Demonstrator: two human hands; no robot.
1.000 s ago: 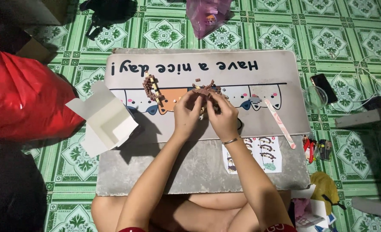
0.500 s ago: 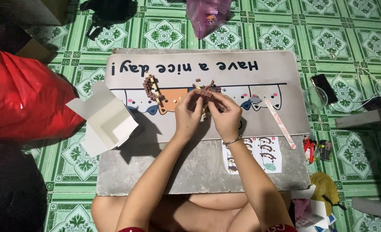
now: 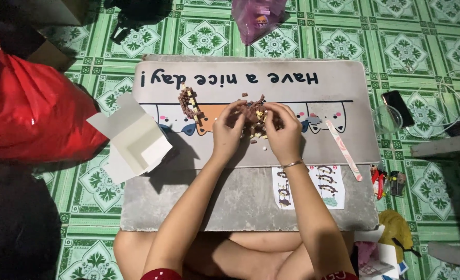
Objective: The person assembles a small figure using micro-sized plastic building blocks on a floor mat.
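Note:
My left hand [image 3: 229,129] and my right hand [image 3: 283,132] meet over a small pile of brown and cream building bricks [image 3: 256,115] in the middle of a grey mat [image 3: 250,202]. Both sets of fingers pinch a little brown brick assembly between them. A larger finished piece of brown and cream bricks [image 3: 190,105] lies on the mat to the left of my left hand. A few loose bricks are scattered just below my fingers. A thin bangle circles my right wrist.
An open white cardboard box [image 3: 136,140] sits at the mat's left edge. An instruction sheet [image 3: 307,186] and a pink-striped tool [image 3: 344,150] lie to the right. A red bag [image 3: 27,109], a purple bag [image 3: 256,18], a clear cup [image 3: 387,119] and a dark phone [image 3: 397,106] rest on the green tiles.
My fingers have shifted slightly around the brick assembly; both hands stay at the same spot over the pile.

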